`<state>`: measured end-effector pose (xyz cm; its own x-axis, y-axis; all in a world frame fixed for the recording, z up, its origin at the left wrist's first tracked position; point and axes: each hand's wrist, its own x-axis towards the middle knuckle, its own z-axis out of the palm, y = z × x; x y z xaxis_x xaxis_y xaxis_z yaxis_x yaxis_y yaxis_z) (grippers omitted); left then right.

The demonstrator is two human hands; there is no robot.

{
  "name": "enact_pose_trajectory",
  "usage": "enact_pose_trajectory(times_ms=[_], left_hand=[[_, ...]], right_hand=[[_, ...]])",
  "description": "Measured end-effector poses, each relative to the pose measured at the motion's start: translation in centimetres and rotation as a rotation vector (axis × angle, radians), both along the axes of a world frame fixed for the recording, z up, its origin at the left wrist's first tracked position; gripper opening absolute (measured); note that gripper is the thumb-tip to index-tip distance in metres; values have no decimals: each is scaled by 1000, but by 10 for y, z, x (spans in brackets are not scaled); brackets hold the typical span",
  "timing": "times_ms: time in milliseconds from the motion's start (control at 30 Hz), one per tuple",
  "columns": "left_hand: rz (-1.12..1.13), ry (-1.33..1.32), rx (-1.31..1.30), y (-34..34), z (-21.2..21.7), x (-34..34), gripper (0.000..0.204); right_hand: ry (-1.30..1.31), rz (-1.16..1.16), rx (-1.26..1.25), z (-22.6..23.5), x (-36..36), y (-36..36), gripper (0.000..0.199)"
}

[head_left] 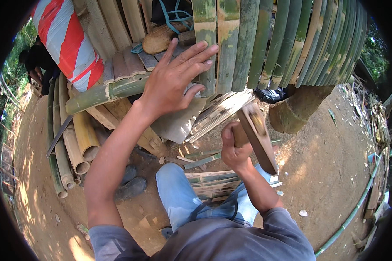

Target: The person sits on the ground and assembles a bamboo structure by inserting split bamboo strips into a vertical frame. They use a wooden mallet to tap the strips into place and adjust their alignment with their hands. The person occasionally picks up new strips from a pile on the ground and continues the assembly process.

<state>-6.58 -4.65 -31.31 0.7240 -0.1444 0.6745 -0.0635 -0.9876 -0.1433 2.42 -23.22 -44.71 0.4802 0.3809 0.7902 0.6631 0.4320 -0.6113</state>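
Note:
My left hand (174,80) is open with its fingers spread. Its fingertips lie against the upright green bamboo slats (204,26) at the left end of a row, and its wrist crosses a round green bamboo pole (122,88). In front of my right knee, my right hand (235,150) is closed around the thick wooden handle of a tool. This tool (260,141) has a long, flat brown head, tilted and slightly blurred; its exact kind I cannot make out. Behind it, thin split bamboo strips (217,113) are piled beneath the slats.
Several bamboo poles (85,141) lie at the left, beside a red-and-white wrapped post (69,43). A bamboo stump (292,111) stands under the slats at right. Split bamboo pieces (213,182) lie between my legs. Another person (39,65) is bent over at the far left.

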Motion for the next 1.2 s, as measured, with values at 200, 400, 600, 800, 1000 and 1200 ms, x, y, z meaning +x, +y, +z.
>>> enact_pose_trajectory(times_ms=[200, 400, 600, 800, 1000, 1200], left_hand=[[-5, -1, 28, 2, 3, 1, 55], [-25, 0, 20, 0, 2, 1, 57], [-21, 1, 20, 2, 2, 1, 56], [-29, 10, 12, 1, 2, 2, 54], [-24, 4, 25, 2, 3, 1, 54], [-18, -2, 16, 3, 2, 0, 56]], right_hand=[[117, -64, -482, 16, 11, 12, 13], [-191, -95, -104, -13, 14, -5, 14], [140, -3, -211, 18, 3, 9, 14], [-70, 50, -77, -7, 18, 1, 15], [-79, -61, -352, 18, 10, -18, 25], [-205, -227, -650, 56, 16, -20, 21]])
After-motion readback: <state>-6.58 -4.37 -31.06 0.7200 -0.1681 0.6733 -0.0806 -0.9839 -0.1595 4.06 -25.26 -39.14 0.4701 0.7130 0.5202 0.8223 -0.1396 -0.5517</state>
